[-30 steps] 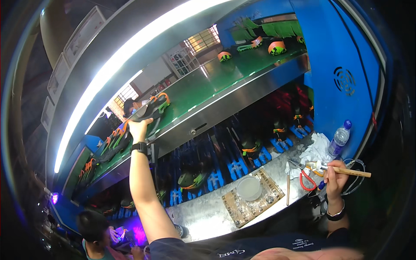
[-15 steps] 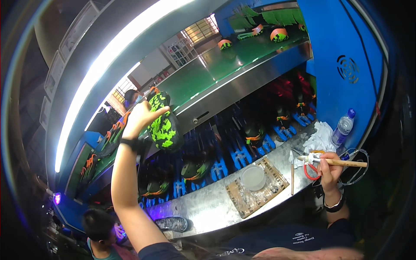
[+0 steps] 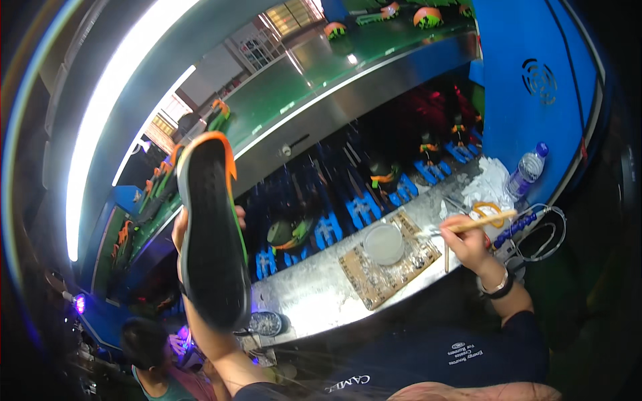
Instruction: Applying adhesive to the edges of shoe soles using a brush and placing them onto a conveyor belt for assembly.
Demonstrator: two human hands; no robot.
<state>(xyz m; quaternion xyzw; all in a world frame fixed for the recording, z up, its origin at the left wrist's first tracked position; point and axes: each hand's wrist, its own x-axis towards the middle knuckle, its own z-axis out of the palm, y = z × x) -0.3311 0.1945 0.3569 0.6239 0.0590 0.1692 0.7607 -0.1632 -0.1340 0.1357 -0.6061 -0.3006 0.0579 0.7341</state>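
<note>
My left hand (image 3: pixel 179 227) is wrapped round a shoe sole (image 3: pixel 212 240) from behind, with the fingertips showing at its right edge. The sole stands nearly upright, its black inner face toward me and an orange rim round its upper end. In my right hand (image 3: pixel 466 242) is a brush (image 3: pixel 493 219) with a pale wooden handle, its tip pointing left. That tip is just right of a round tub (image 3: pixel 384 244) of cloudy pale liquid. Under the tub lies a board (image 3: pixel 364 284) covered with printed brown tape.
The metal ledge (image 3: pixel 314 294) holds a thin stick (image 3: pixel 447 257), orange-handled scissors (image 3: pixel 487 212), white cloth (image 3: pixel 491 180) and a bottle (image 3: pixel 525 175). Behind are blue clamps (image 3: pixel 364 210) and a green conveyor (image 3: pixel 267 127) with shoe parts. Another person (image 3: pixel 144 347) is at lower left.
The sole has come down and nearer, turned from its green-and-black patterned face to its black inner face. My right hand has moved left with the brush, toward the tub.
</note>
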